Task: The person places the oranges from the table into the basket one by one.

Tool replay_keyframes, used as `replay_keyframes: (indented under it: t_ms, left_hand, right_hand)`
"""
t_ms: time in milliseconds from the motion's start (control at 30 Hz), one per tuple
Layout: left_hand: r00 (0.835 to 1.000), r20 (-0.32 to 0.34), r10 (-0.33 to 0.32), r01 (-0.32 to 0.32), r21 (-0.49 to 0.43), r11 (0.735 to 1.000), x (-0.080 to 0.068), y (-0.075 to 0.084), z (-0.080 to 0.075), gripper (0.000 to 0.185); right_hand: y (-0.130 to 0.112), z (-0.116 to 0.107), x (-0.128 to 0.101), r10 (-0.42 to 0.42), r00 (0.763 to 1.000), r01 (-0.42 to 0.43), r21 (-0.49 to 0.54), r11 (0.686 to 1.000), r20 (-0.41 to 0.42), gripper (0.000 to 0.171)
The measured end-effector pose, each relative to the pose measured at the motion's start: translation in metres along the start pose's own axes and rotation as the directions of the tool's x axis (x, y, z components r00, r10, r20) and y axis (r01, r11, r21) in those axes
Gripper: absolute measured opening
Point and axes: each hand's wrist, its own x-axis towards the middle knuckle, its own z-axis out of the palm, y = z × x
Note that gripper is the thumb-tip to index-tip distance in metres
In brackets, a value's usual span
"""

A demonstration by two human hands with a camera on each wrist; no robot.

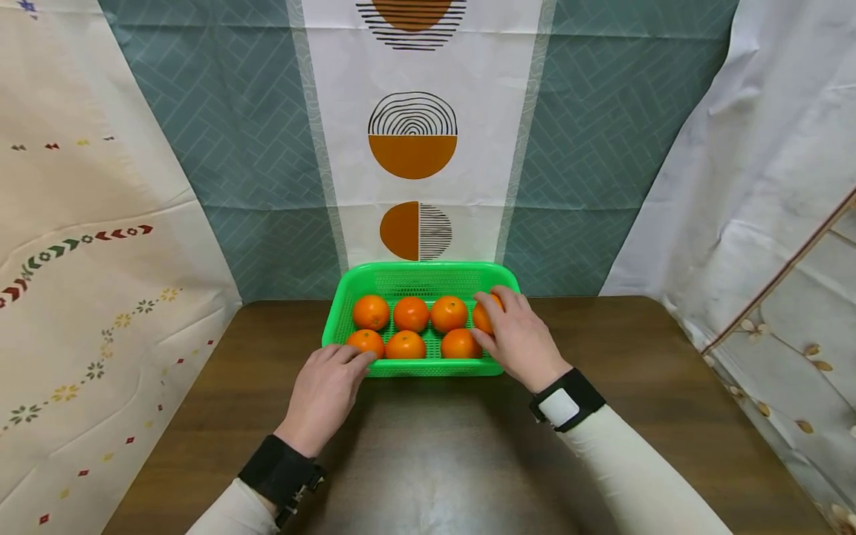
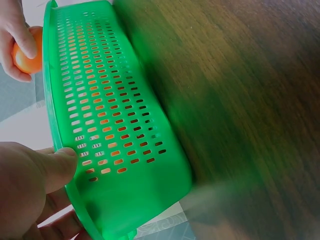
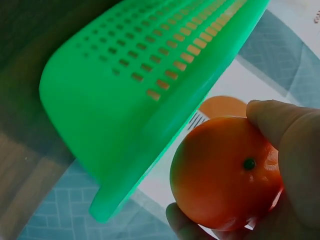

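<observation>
The right hand (image 1: pixel 518 338) curls its fingers and thumb around an orange (image 3: pixel 227 172) at the right end of the green basket (image 1: pixel 374 281), gripping it; the right wrist view shows the fruit just beside the basket's rim. The left hand (image 1: pixel 324 394) rests at the basket's near left corner, thumb (image 2: pixel 57 167) pressed on the outer wall and fingers reaching over the rim, close to the front-left orange (image 1: pixel 365 342). The basket sits on a brown table (image 1: pixel 428 461) by the far edge. Count the oranges: seven in view, four in the back row including the gripped one, three in front. One basket, two hands.
</observation>
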Motion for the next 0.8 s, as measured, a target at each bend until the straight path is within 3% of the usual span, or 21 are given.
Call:
replay_keyframes:
  t_ms: [533, 800]
  left_hand:
    - [1.000, 0.001, -0.003, 0.003, -0.001, 1.000, -0.001, -0.002, 0.002, 0.029]
    - [1.000, -0.010, -0.018, 0.018, -0.044, 0.999, -0.001, -0.002, -0.003, 0.031]
  right_hand:
    - [0.022, 0.012, 0.028, 0.009, 0.993, -0.005, -0.040, 0.999, 0.118, 0.063]
    - [0.033, 0.024, 0.034, 0.012, 0.983, -0.015, 0.015, 1.000, 0.185, 0.063]
